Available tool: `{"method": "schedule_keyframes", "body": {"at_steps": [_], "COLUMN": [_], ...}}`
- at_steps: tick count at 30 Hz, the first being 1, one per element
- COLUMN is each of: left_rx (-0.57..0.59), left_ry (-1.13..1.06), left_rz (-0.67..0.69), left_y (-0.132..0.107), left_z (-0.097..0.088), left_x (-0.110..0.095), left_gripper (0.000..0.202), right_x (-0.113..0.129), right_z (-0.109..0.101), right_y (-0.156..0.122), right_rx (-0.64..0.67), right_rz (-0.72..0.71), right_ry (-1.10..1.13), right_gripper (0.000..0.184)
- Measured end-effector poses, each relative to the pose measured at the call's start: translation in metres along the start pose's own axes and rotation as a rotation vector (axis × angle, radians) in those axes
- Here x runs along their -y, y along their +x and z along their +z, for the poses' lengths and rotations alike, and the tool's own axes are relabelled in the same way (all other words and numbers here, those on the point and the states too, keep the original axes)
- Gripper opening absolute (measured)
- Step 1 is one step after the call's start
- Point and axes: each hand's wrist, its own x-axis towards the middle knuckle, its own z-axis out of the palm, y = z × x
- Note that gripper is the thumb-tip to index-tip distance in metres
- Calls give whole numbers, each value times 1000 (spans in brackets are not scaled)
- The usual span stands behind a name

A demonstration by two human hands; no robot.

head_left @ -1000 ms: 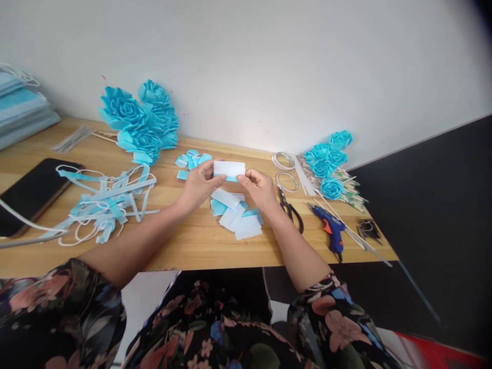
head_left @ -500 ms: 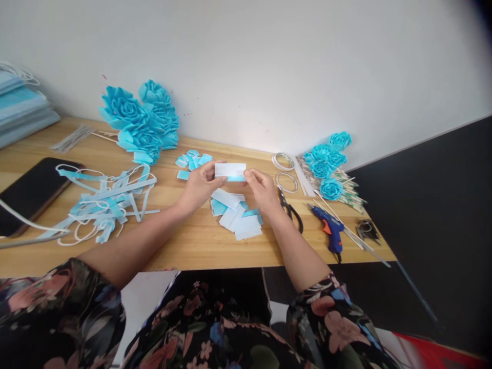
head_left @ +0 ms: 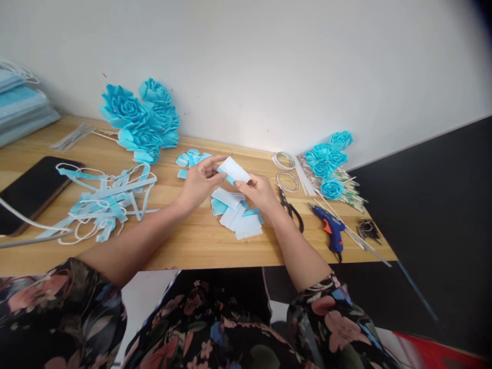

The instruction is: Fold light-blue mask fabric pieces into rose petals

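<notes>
Both hands hold one white and light-blue rectangular piece above the wooden table. My left hand pinches its left end with thumb and fingers. My right hand grips its right lower edge. The piece is tilted, its right end lower. Under the hands lies a pile of similar white and blue rectangles. Smaller blue cut pieces lie just beyond the left hand.
Blue paper-like roses lean at the wall; smaller roses on sticks lie at the right. Scissors, a blue glue gun and wire rings lie right of the hands. Cut strips with ear loops, a phone lie left.
The held piece has turned from level to tilted, right end down. My right hand has shifted lower along its edge; my left fingers have lifted and spread a little.
</notes>
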Motion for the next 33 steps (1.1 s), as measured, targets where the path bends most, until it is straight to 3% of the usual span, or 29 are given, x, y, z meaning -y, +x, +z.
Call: {"method": "schedule_keyframes", "body": {"at_steps": [5, 8, 13, 18, 23, 27, 33], "left_rx": [49, 122, 78, 84, 198, 279, 330], "left_ry": [-105, -34, 131, 213, 284, 378, 465], "left_rz": [-66, -125, -138, -94, -59, 51, 148], "left_y": [0, -2, -3, -2, -7, -12, -15], "left_z": [1, 1, -2, -2, 3, 7, 10], "left_x": [0, 4, 9, 5, -3, -4, -2], "left_gripper": [47, 29, 37, 36, 36, 34, 31], "right_x": [1, -1, 0, 9, 8, 9, 11], "right_z": [1, 3, 4, 1, 2, 3, 3], "right_y": [-2, -2, -2, -2, -2, -4, -6], "right_rx": [-41, -55, -26, -69, -11, 41, -1], "right_rz": [-55, -74, -74, -103, -90, -71, -89], "right_ry": [7, 12, 15, 100, 163, 164, 139], "right_gripper": [28, 29, 29, 34, 36, 35, 30]}}
